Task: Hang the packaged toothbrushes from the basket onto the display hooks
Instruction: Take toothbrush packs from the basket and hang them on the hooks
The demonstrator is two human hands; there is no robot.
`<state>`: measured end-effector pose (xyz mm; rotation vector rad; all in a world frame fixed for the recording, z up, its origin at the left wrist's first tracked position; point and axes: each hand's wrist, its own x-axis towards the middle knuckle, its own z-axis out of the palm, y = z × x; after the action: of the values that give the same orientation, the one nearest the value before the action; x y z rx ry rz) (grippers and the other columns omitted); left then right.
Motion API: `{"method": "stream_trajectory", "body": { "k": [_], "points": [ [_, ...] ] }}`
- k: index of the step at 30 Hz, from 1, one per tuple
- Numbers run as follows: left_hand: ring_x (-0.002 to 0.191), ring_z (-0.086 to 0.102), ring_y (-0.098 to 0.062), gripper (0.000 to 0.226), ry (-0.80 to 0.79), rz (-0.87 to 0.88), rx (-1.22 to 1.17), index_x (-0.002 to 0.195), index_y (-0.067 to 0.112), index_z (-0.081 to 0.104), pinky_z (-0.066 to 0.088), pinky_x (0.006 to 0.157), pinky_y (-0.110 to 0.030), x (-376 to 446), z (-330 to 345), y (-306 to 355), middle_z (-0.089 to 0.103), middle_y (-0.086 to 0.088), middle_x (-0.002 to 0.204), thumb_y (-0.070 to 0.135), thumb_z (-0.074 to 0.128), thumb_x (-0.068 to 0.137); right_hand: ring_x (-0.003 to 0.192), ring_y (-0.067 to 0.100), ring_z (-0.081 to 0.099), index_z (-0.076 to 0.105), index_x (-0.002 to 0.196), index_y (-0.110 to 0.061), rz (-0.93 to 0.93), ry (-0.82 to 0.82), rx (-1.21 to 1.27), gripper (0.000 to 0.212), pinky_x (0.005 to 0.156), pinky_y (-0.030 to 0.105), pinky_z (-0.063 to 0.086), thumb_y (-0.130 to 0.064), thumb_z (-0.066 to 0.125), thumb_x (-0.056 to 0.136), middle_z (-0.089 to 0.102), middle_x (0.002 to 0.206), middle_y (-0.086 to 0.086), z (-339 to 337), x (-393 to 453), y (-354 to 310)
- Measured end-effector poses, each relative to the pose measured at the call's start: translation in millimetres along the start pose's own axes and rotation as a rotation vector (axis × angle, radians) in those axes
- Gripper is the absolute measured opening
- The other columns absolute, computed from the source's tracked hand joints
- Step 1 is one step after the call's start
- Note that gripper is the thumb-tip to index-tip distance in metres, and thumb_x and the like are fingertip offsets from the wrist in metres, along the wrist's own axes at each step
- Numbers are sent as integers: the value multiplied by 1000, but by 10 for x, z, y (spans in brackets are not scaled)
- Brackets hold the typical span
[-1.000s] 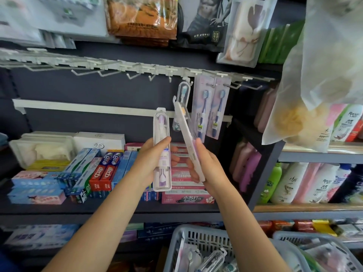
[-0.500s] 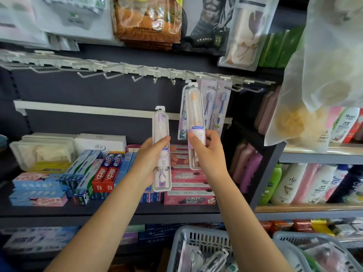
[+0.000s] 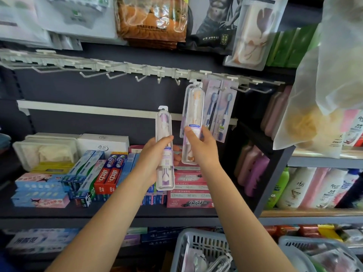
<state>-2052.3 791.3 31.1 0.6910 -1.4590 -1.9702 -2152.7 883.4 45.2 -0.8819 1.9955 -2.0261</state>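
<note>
**Head view: two toothbrush packs going up at the hook rail**

Head camera is looking forward at a dark shelf wall, and both of the person's arms are reaching up into it. The right hand [image 3: 202,146] is gripping an orange toothbrush pack [image 3: 193,122] around its lower half, thumb lying across the front and fingers curling behind. That pack is standing nearly upright, long axis vertical, brush head pointing up, and its hang tab is sitting right at a hook on the white hook rail [image 3: 137,68]; whether the tab is actually threaded on the hook I cannot tell. Another clear pack is peeking out directly behind it. Just to the right, two pink carded toothbrushes [image 3: 220,110] are hanging from the same rail, heads up.

The left hand [image 3: 153,160] is holding a purple toothbrush pack [image 3: 164,152] at mid-length, thumb pressing over the front. This one is also standing vertical with its hang tab uppermost, lower than the rail and apart from it, just beside the orange pack.

Down at the bottom edge, a grey basket [image 3: 204,242] is holding more clear packs. Boxed toothpaste [image 3: 110,173] is lying on the shelf behind the left wrist, and bottles are lining the shelves at right.
</note>
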Motion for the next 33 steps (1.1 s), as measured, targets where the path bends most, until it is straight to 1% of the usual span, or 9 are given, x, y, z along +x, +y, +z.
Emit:
{"method": "stream_trajectory", "body": {
  "k": [5, 10, 16, 20, 24, 26, 28, 30, 33],
  "points": [
    [64, 73, -23, 32, -29, -10, -43, 125, 6, 55, 59, 62, -36, 86, -16, -44, 73, -16, 88, 24, 53, 98, 104, 18, 68, 66, 123, -22, 131, 34, -5, 48, 94, 38, 57, -59, 59, 93, 71, 112, 0, 6, 64, 331],
    [71, 73, -27, 26, 17, 27, -83, 119, 6, 56, 59, 84, -54, 199, -2, -145, 73, -13, 80, 17, 60, 97, 105, 16, 64, 60, 116, -14, 211, 47, 33, 42, 86, 30, 50, -52, 52, 100, 67, 111, -2, -52, 46, 596],
    [73, 73, -23, 20, 19, 80, -22, 111, 7, 70, 60, 71, -38, 263, -4, -173, 75, -12, 84, 16, 67, 93, 99, 20, 67, 60, 109, -20, 270, 83, 54, 40, 90, 43, 56, -58, 52, 98, 69, 107, 2, 57, 258, 623],
    [90, 75, -21, 22, -2, 131, 41, 113, 14, 73, 59, 83, -40, 285, 19, -167, 78, -4, 97, 18, 71, 92, 109, 25, 65, 51, 126, -15, 337, 96, 87, 54, 101, 48, 52, -58, 58, 95, 65, 121, 5, 82, 474, 528],
    [97, 74, -17, 29, -36, 161, 87, 119, 19, 69, 58, 91, -43, 272, 69, -157, 78, 1, 105, 17, 73, 90, 118, 28, 60, 32, 146, -8, 435, 118, 69, 87, 104, 48, 50, -54, 74, 84, 56, 134, 8, -10, 388, 500],
    [99, 74, -17, 32, -53, 181, 99, 120, 22, 68, 57, 93, -44, 258, 120, -141, 77, 2, 107, 17, 74, 89, 112, 26, 65, 53, 131, -17, 348, 29, 84, 63, 100, 50, 53, -54, 71, 84, 65, 127, 5, -86, 239, 462],
    [101, 73, -17, 33, -81, 202, 119, 122, 23, 68, 57, 94, -44, 237, 192, -116, 77, 2, 108, 18, 74, 89, 105, 17, 70, 67, 115, -21, 229, -82, 119, 34, 94, 40, 56, -47, 65, 93, 73, 113, 0, -156, 99, 389],
    [102, 73, -18, 35, -106, 233, 120, 124, 22, 68, 57, 93, -45, 211, 262, -79, 77, 2, 109, 19, 73, 90, 95, 5, 71, 69, 113, -17, 110, -124, 139, 23, 78, 21, 56, -33, 62, 99, 74, 106, -2, -239, -16, 278],
    [104, 73, -20, 35, -131, 302, 96, 125, 20, 68, 57, 92, -43, 168, 341, -2, 77, 0, 110, 18, 73, 90, 86, 3, 70, 69, 115, -15, -4, -108, 159, 19, 71, 13, 53, -22, 63, 99, 73, 98, -4, -331, -60, 168]
  ]
}}
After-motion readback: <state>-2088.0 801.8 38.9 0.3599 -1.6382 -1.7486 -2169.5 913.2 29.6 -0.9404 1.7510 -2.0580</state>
